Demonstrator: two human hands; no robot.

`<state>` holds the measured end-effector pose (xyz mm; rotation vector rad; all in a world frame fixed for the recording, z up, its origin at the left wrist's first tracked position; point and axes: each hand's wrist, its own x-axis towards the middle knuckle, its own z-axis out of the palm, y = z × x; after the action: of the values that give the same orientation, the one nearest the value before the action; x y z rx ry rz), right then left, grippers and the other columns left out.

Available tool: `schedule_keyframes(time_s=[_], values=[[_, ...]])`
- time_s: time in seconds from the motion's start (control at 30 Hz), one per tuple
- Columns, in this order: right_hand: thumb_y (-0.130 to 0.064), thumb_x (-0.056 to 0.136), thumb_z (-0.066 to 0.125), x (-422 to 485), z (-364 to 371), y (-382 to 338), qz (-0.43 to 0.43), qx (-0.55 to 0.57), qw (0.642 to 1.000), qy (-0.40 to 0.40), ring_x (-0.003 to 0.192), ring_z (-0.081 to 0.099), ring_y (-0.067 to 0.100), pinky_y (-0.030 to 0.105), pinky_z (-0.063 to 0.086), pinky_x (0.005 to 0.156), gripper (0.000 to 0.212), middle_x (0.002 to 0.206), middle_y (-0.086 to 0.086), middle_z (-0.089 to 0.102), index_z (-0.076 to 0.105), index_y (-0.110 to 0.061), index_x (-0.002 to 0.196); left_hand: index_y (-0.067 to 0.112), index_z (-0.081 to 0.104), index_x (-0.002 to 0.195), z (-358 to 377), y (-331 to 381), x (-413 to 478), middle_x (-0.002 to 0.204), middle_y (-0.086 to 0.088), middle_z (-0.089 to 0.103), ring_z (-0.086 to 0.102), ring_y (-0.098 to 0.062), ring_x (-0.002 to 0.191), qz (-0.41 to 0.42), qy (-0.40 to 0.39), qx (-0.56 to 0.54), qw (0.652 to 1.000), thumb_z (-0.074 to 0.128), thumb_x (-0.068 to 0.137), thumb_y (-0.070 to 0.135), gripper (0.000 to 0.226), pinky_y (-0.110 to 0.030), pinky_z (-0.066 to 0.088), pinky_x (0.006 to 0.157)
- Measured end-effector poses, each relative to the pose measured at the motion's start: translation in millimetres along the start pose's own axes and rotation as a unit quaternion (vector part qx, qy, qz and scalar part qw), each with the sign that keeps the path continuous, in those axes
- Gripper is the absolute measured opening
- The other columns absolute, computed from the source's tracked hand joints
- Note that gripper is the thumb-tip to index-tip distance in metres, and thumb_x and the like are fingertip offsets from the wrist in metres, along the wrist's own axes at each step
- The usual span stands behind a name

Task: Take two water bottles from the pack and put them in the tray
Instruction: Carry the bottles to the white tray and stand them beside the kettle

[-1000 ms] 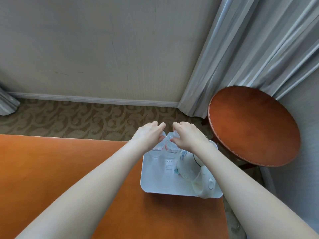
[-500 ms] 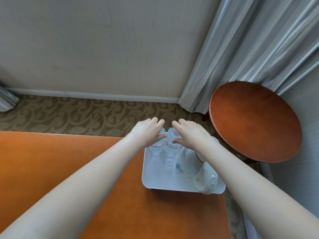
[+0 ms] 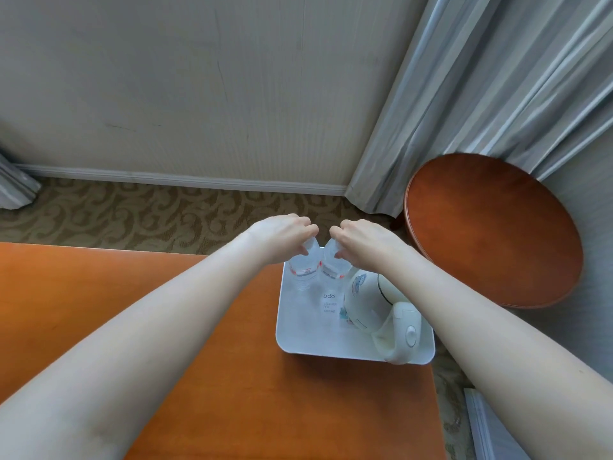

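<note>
Two clear water bottles stand upright side by side at the far end of the white tray (image 3: 298, 340). My left hand (image 3: 282, 239) grips the top of the left bottle (image 3: 302, 275) from above. My right hand (image 3: 363, 244) grips the top of the right bottle (image 3: 333, 268) the same way. Both caps are hidden under my fingers. The bottles touch each other. No bottle pack is in view.
A white electric kettle (image 3: 374, 310) fills the tray's right half, close to the right bottle. The tray sits at the far right corner of an orange wooden table (image 3: 232, 376). A round brown side table (image 3: 494, 227) and grey curtains (image 3: 481, 94) stand to the right.
The view has shifted slightly, so the tray sits a little lower and further right. My hands stay on the bottle tops, and more of both bottle bodies shows below my fingers.
</note>
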<state>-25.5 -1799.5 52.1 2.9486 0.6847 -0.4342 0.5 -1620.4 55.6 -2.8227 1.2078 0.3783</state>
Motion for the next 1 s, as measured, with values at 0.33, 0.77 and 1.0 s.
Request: schedule_keyframes(time_s=[0.33,0.77,1.0], values=[[-0.030,0.092,0.054,-2.1,9.2,-9.7,0.120,0.108,0.984,0.080,0.085,0.058,0.034,0.038,0.042,0.064,0.026,0.092,0.017,0.063,0.051,-0.004,0.092,0.003,0.054,0.097,26.4,29.7,8.6,0.098,-0.015,0.064,0.061,-0.033,0.092,-0.193,0.105,-0.125,0.968,0.052,0.094,0.036,0.033,-0.032,0.037,0.064],[-0.029,0.093,0.053,-2.7,13.7,-16.3,0.170,0.117,0.973,0.106,0.092,0.060,0.038,0.037,0.041,0.063,0.027,0.098,0.019,0.064,0.051,-0.002,0.097,0.001,0.055,0.103,29.0,34.1,16.0,0.103,-0.016,0.064,0.060,-0.033,0.096,-0.222,0.106,-0.118,0.962,0.053,0.094,0.034,0.035,-0.031,0.037,0.066],[-0.037,0.094,0.050,-6.2,20.7,-20.9,0.180,0.121,0.970,0.113,0.093,0.061,0.033,0.033,0.041,0.063,0.035,0.103,0.015,0.059,0.050,-0.003,0.105,0.003,0.053,0.103,30.8,35.8,13.4,0.104,-0.014,0.063,0.060,-0.032,0.096,-0.232,0.101,-0.119,0.960,0.054,0.093,0.037,0.036,-0.032,0.037,0.066]])
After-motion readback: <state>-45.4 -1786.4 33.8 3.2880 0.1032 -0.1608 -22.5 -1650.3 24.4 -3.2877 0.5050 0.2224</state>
